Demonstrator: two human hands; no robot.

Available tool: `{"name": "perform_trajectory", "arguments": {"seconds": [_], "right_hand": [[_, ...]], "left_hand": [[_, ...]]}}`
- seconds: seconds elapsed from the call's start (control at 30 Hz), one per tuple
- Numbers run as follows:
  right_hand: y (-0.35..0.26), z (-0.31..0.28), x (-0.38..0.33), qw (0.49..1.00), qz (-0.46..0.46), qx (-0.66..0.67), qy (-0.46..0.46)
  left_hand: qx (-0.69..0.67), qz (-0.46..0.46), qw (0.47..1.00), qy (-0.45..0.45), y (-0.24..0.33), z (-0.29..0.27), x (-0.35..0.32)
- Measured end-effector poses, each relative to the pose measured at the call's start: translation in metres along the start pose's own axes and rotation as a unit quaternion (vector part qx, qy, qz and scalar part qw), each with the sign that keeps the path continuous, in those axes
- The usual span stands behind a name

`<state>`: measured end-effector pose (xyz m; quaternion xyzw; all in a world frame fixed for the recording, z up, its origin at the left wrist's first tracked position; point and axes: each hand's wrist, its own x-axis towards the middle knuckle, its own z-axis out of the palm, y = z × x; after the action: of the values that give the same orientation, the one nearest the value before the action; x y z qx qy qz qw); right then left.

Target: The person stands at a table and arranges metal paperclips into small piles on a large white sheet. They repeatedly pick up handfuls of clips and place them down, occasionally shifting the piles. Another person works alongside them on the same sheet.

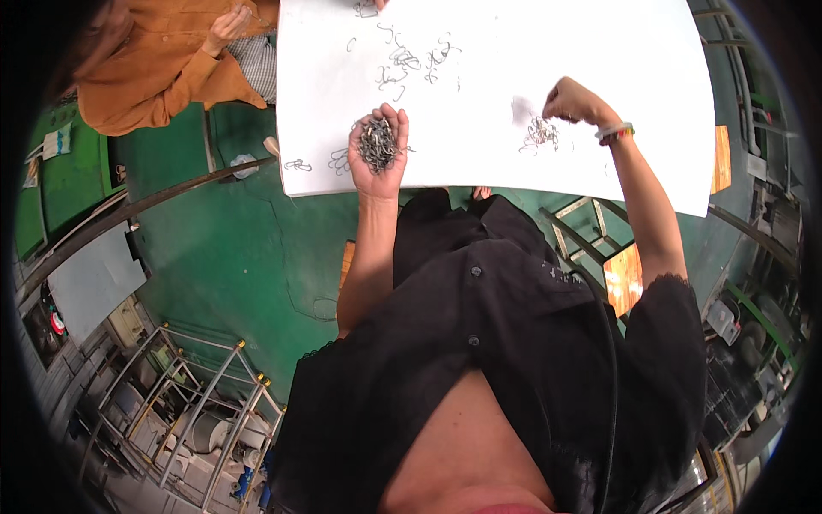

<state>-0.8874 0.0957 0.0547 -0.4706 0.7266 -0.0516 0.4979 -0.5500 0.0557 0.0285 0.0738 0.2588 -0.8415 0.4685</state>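
My left hand (379,182) lies palm up over the near edge of the white table. Cupped in it is a heap of small bent metal pieces (377,146), grey and shiny. To the right, my right hand (575,101) has its fingers pinched together, with a bead bracelet at the wrist. Whatever they hold, if anything, is hidden. Just below and left of those fingers sits a loose pile of similar small metal pieces (539,135). Larger bent wire hooks (404,58) are scattered farther back on the table.
The white tabletop (497,51) spans the top of the view. A person in an orange-brown shirt (154,68) sits at the left. Wooden-seated stools (623,278) stand by the table. A metal frame rack (197,385) is at lower left, on the green floor (214,257).
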Motion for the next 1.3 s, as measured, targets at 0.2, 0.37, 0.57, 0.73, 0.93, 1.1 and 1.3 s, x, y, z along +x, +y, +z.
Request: {"name": "perform_trajectory", "arguments": {"seconds": [0.2, 0.37, 0.57, 0.73, 0.93, 1.1, 1.3], "right_hand": [[0.036, 0.024, 0.004, 0.994, -0.004, -0.033, 0.103], [-0.01, -0.002, -0.015, 0.987, 0.034, 0.139, 0.073], [-0.057, -0.008, 0.006, 0.903, -0.046, 0.414, -0.109], [-0.064, 0.014, 0.08, 0.871, 0.008, 0.471, -0.142], [-0.048, 0.004, 0.151, 0.88, 0.074, 0.466, -0.053], [-0.067, 0.023, 0.151, 0.916, 0.071, 0.393, -0.026], [-0.053, 0.029, 0.106, 0.873, -0.005, 0.485, -0.061]], "left_hand": [[0.025, -0.029, 0.999, 0.03, -0.009, 0.008, 0.009], [0.029, -0.016, 0.999, 0.013, -0.011, 0.018, 0.018], [0.002, -0.004, 1.0, -0.016, -0.001, 0.027, 0.029], [-0.014, 0.047, 0.999, 0.005, 0.019, 0.02, 0.023], [-0.012, 0.071, 0.997, 0.009, 0.025, 0.01, 0.014], [-0.007, 0.082, 0.997, 0.006, 0.026, 0.004, 0.01], [0.004, 0.073, 0.997, 0.03, 0.03, -0.002, 0.007]]}}
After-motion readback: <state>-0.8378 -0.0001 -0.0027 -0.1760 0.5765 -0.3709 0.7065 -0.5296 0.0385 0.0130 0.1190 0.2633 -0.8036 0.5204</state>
